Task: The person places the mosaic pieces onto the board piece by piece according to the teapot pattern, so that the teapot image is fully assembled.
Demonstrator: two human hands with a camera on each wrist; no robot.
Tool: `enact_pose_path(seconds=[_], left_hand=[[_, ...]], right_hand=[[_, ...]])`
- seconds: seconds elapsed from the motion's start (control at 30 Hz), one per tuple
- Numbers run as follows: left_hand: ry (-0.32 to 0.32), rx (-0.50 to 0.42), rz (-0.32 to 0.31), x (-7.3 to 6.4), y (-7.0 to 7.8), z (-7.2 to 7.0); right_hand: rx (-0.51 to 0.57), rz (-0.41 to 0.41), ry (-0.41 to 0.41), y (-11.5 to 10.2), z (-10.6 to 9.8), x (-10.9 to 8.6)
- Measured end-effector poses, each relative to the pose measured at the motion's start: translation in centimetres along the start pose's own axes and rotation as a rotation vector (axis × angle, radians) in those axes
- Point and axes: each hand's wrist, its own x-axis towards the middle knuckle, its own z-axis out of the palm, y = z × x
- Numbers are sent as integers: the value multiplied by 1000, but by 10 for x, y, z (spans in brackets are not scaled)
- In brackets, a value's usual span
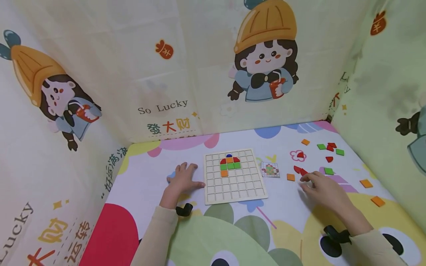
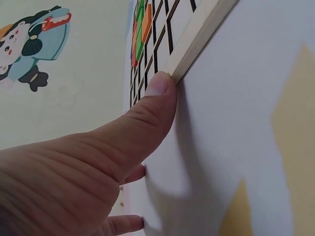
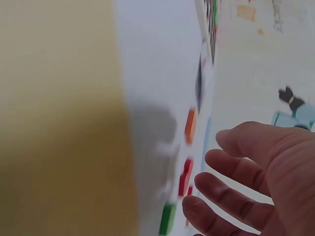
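A light wooden grid board (image 1: 246, 186) lies on the table, with a small pattern of blue, orange, red and green tiles set in its upper cells. My left hand (image 1: 181, 183) is at the board's left side, fingers spread on the table. In the left wrist view its thumb (image 2: 160, 86) touches the board's edge. Over the loose tiles to the right hovers my right hand (image 1: 326, 190), fingers loosely bent and nothing between them in the right wrist view. Just by its fingertips lie two red tiles (image 1: 297, 169) and an orange square tile (image 1: 290, 177).
A small picture card (image 1: 270, 170) with a coloured pattern lies against the board's right side. Farther right, several red, green and orange tiles are scattered, among them a green square tile (image 1: 328, 171) and an orange tile (image 1: 377, 201). Printed cloth walls surround the table.
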Motion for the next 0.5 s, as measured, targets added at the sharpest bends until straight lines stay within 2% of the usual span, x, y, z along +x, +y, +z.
enact_pose_path(seconds=[0.27,0.5], left_hand=[[-1,12,1,-2,2,-2],[-2,12,-1,-3,1,-1]], right_hand=[[-15,49,12,29,-10,-13],[20,84,-3,43,-8,-15]])
